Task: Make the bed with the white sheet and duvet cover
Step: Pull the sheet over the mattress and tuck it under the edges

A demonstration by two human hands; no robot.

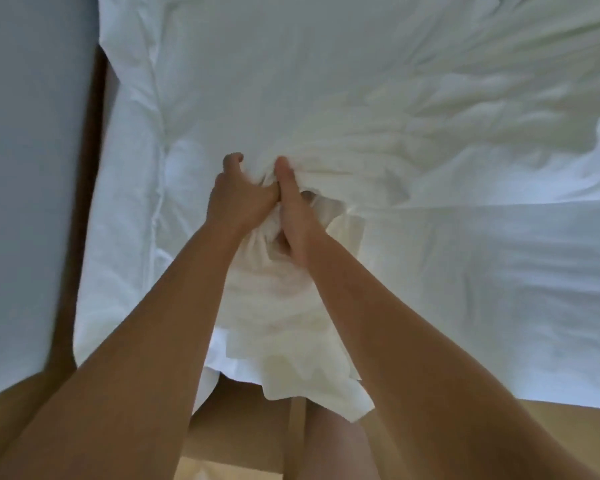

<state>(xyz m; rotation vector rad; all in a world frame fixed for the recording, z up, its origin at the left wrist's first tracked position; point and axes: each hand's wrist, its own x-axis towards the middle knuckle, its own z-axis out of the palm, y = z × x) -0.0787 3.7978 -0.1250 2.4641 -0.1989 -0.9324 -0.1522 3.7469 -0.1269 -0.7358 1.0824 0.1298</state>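
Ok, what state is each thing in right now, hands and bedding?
Left hand: grips the bunched white cloth.
Right hand: grips the same bunch, beside the left hand.
Bunched white cloth: gathered, its tail hanging over the bed edge.
White sheet: mostly flat on the bed.
Rumpled bedding at right: creased, not spread.

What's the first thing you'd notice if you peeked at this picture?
First, the left hand and right hand, side by side in the middle, both gripping a bunch of white cloth that hangs over the bed's near edge. Next, the wrinkles fanning out from that grip across the bed toward the right.
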